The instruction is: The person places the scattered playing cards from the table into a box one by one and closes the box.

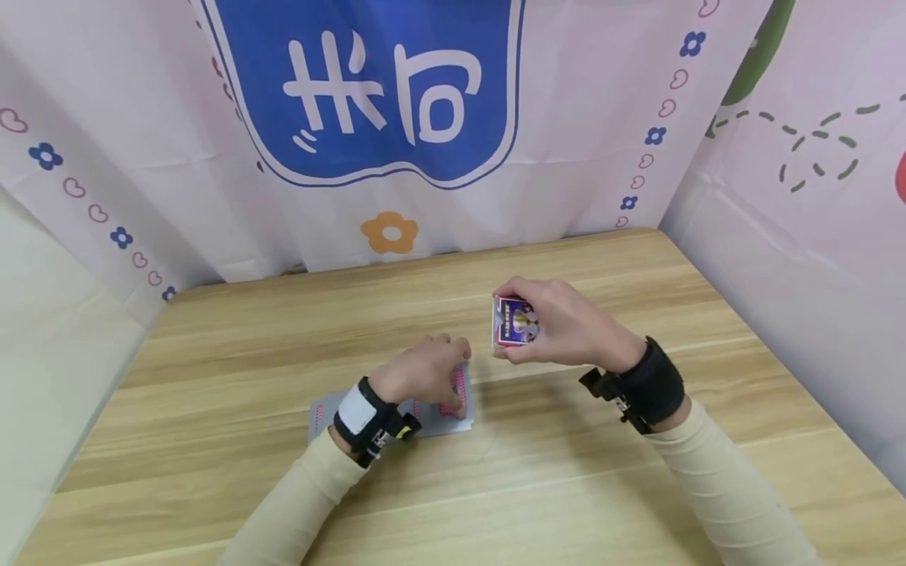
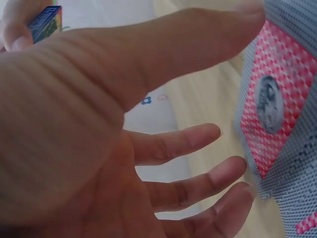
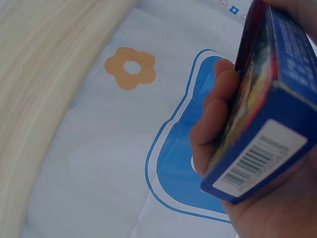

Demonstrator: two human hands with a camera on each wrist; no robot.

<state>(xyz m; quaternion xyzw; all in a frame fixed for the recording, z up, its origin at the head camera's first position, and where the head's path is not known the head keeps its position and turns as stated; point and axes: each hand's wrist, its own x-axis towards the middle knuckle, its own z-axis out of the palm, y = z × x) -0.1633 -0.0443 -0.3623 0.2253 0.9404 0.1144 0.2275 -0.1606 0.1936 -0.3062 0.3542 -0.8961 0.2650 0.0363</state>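
Note:
My right hand [image 1: 566,322] grips a small blue playing-card box [image 1: 518,321] by its edges, held above the table. A gold trophy picture shows on the box in the head view, and a white barcode label [image 3: 260,157] on its end in the right wrist view. My left hand [image 1: 425,369] is over the right end of a flat grey mesh fabric piece [image 1: 453,427]. Its thumb reaches the top of a pink-and-white checkered patch [image 2: 277,99] with an oval emblem, while the other fingers are spread loosely near the fabric's edge.
The wooden table [image 1: 602,464] lies under both hands. A printed white cloth [image 1: 304,212] with a blue emblem and an orange flower [image 1: 390,233] hangs behind its far edge. Another white printed wall covering [image 1: 800,204] stands along the right side.

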